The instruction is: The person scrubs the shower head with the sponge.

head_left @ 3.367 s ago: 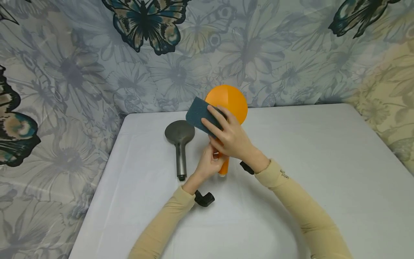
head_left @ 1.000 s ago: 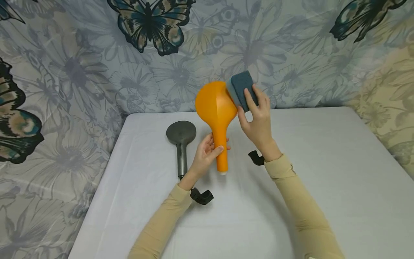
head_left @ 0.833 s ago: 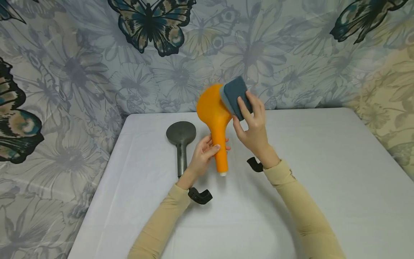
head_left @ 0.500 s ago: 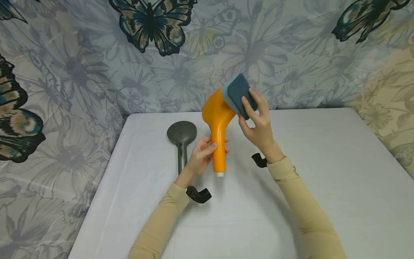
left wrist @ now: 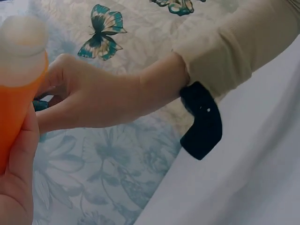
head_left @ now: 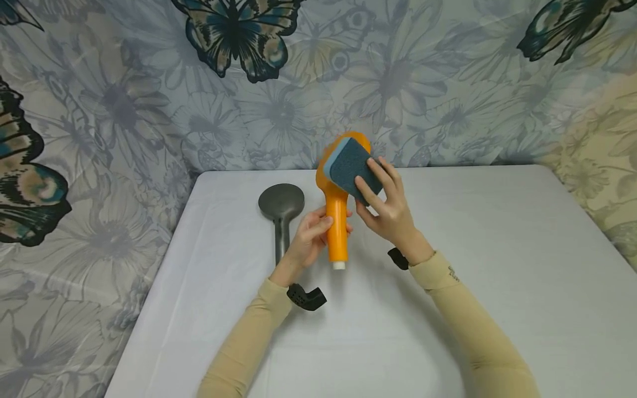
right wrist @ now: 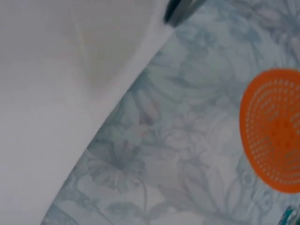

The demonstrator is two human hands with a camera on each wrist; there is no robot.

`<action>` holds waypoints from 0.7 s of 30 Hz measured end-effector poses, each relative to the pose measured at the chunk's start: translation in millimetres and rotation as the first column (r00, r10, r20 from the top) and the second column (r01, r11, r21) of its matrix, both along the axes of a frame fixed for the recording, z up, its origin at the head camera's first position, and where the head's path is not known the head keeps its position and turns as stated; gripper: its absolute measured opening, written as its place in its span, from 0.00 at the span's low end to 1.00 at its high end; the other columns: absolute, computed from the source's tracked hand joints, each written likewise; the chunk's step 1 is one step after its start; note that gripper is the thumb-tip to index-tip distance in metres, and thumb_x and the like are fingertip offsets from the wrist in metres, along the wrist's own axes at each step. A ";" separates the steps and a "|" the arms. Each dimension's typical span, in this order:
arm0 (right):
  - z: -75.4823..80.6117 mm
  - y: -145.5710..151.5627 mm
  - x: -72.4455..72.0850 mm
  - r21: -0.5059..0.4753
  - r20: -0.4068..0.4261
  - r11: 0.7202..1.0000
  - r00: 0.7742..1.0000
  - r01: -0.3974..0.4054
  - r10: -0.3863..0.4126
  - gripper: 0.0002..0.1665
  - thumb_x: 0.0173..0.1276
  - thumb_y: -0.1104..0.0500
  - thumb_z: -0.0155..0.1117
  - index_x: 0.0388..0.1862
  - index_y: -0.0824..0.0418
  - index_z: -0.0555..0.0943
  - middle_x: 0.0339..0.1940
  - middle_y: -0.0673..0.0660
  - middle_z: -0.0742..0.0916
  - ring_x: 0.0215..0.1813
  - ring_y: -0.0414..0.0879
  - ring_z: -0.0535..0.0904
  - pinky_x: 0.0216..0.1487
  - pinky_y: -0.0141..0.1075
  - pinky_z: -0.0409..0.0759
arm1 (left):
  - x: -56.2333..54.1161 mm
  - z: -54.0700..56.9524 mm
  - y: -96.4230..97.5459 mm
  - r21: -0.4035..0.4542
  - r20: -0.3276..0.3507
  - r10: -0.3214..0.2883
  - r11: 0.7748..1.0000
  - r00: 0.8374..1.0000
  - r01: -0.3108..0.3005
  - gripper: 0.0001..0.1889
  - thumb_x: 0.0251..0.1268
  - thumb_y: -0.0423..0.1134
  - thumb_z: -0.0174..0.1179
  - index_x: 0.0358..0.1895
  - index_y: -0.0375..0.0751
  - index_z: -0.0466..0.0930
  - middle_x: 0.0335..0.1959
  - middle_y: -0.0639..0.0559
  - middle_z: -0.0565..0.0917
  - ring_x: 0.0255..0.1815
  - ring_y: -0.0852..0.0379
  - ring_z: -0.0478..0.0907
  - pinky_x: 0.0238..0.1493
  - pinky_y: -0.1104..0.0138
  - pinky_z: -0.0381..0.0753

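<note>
My left hand [head_left: 309, 239] grips an orange shower head [head_left: 337, 229] by its handle and holds it up over the table, white threaded end down. In the left wrist view that white end [left wrist: 23, 37] points toward the camera, with the palm [left wrist: 18, 187] against the handle. My right hand [head_left: 390, 213] pinches a blue-grey sponge [head_left: 352, 166], which lies over the back of the shower head's round part and hides much of it. The perforated spray face [right wrist: 274, 131] shows in the right wrist view. A dark grey shower head [head_left: 281, 202] lies left of my left hand.
A white-covered table [head_left: 478, 232] spreads under both hands, with its far edge close to a patterned fabric wall [head_left: 278, 110]. Black wrist cameras [head_left: 307, 298] are strapped at both wrists, and tan sleeves [head_left: 249, 337] cover the forearms.
The sponge has moved from the shower head's right edge down and left across its back. The orange shower head has turned about its handle, while my left hand keeps its grip.
</note>
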State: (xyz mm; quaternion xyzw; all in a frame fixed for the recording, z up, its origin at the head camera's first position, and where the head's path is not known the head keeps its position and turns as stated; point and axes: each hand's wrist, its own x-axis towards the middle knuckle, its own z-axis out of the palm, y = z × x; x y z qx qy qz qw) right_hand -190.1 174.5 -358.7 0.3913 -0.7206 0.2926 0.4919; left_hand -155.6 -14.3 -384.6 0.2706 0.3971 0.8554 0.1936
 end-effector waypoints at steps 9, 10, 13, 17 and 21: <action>38.5 -2.6 -0.6 -0.347 0.334 0.924 0.942 0.159 -0.037 0.26 0.59 0.78 0.56 0.59 0.77 0.70 0.60 0.76 0.69 0.62 0.66 0.65 0.61 0.46 0.67 | 2.7 -3.6 2.3 -0.015 -0.013 -0.051 0.999 0.999 0.051 0.19 0.66 0.28 0.40 0.58 0.22 0.59 0.45 0.46 0.76 0.37 0.54 0.78 0.49 0.64 0.77; 38.7 -4.0 2.4 -0.354 0.336 0.923 0.942 0.152 -0.026 0.26 0.59 0.78 0.55 0.58 0.78 0.69 0.60 0.76 0.69 0.62 0.66 0.66 0.61 0.46 0.68 | 3.0 -3.4 2.3 -0.019 -0.017 -0.053 0.998 0.998 0.053 0.19 0.66 0.28 0.39 0.58 0.22 0.59 0.45 0.47 0.76 0.37 0.54 0.77 0.48 0.64 0.77; 27.1 -3.6 6.2 -0.316 0.204 0.947 0.979 0.052 0.015 0.25 0.60 0.74 0.57 0.58 0.72 0.73 0.59 0.76 0.70 0.61 0.67 0.65 0.61 0.50 0.66 | 3.0 -1.5 1.8 -0.007 -0.014 -0.062 0.998 0.998 0.062 0.18 0.67 0.26 0.37 0.59 0.25 0.58 0.44 0.46 0.75 0.37 0.54 0.76 0.47 0.64 0.77; 10.0 0.3 5.2 -0.208 -0.005 0.975 0.997 -0.074 0.075 0.23 0.62 0.63 0.60 0.58 0.59 0.77 0.59 0.71 0.71 0.61 0.68 0.64 0.61 0.56 0.63 | 1.1 0.1 1.4 0.035 -0.009 -0.077 0.996 0.997 0.077 0.16 0.69 0.25 0.35 0.58 0.31 0.59 0.44 0.45 0.73 0.38 0.54 0.74 0.47 0.62 0.78; 20.3 -0.8 5.4 -0.273 0.012 0.957 0.994 -0.102 0.110 0.23 0.64 0.65 0.58 0.59 0.60 0.76 0.57 0.76 0.71 0.59 0.70 0.65 0.60 0.54 0.65 | -0.2 -2.8 2.2 0.026 -0.022 -0.097 0.995 0.995 0.097 0.18 0.68 0.24 0.35 0.60 0.32 0.57 0.45 0.44 0.71 0.39 0.55 0.73 0.46 0.62 0.78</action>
